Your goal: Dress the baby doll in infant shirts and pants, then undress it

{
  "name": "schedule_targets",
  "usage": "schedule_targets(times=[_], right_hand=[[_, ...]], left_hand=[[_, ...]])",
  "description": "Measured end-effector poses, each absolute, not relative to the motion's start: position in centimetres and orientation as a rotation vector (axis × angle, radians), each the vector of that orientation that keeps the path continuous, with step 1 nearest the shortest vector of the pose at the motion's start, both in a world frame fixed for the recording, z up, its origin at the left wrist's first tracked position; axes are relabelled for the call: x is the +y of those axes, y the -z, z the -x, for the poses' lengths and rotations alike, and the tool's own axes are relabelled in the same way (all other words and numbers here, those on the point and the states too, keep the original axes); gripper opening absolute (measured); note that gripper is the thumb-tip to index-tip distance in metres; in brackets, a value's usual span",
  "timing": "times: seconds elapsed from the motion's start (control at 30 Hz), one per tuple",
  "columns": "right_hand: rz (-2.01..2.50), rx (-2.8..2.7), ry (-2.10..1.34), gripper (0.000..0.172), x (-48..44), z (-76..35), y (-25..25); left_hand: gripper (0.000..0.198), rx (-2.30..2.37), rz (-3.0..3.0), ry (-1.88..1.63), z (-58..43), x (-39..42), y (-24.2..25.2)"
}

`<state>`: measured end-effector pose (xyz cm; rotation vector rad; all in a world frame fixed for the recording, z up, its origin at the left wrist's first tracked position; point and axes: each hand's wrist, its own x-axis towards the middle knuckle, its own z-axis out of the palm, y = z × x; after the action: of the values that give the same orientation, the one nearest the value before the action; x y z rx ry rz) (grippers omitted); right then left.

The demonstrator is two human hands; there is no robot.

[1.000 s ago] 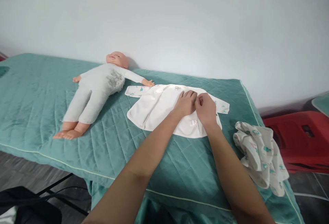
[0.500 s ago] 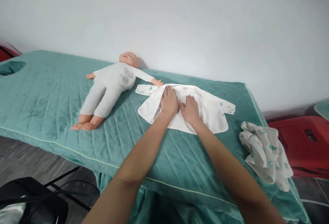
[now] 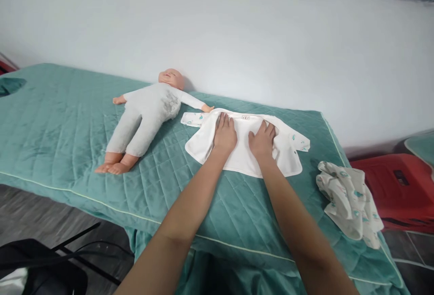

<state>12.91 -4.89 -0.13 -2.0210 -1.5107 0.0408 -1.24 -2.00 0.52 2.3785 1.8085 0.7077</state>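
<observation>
A white baby shirt [image 3: 241,156] lies spread open on the green quilted cover [image 3: 162,195], its inside facing up and its patterned sleeves out to both sides. Flat on the left part of the shirt rests my left hand [image 3: 225,136], fingers stretched toward the collar. My right hand [image 3: 263,140] presses on the right part, fingers extended and slightly apart, by a fold of the cloth. Left of the shirt a baby doll [image 3: 145,110] in a white body lies on its back. One of its hands reaches the shirt's left shoulder.
A crumpled patterned baby garment [image 3: 351,200] lies at the cover's right edge. Beyond that edge stands a red plastic stool [image 3: 400,186]. A white wall [image 3: 254,46] runs along the back. Down at the lower left is a black chair [image 3: 44,263].
My right hand has moved right across the shirt, away from my left hand, and the cloth between them now lies flatter. My left hand stays nearly in place. The view shifted slightly.
</observation>
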Motion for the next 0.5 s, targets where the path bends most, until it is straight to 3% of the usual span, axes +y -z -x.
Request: schedule_targets(times=[0.13, 0.3, 0.5], right_hand=[[2.000, -1.463, -0.030, 0.068, -5.0, -12.9, -0.1], [1.957, -1.431, -0.051, 0.061, -5.0, -13.1, -0.2], [1.889, -1.425, -0.031, 0.060, -5.0, -13.3, 0.1]], left_hand=[[0.051, 1.808, -2.443, -0.804, 1.1, -2.3, -0.6], [0.032, 1.745, -2.491, -0.721, 1.1, -2.2, -0.4], [0.032, 1.723, -2.429, -0.699, 0.8, -1.2, -0.2]])
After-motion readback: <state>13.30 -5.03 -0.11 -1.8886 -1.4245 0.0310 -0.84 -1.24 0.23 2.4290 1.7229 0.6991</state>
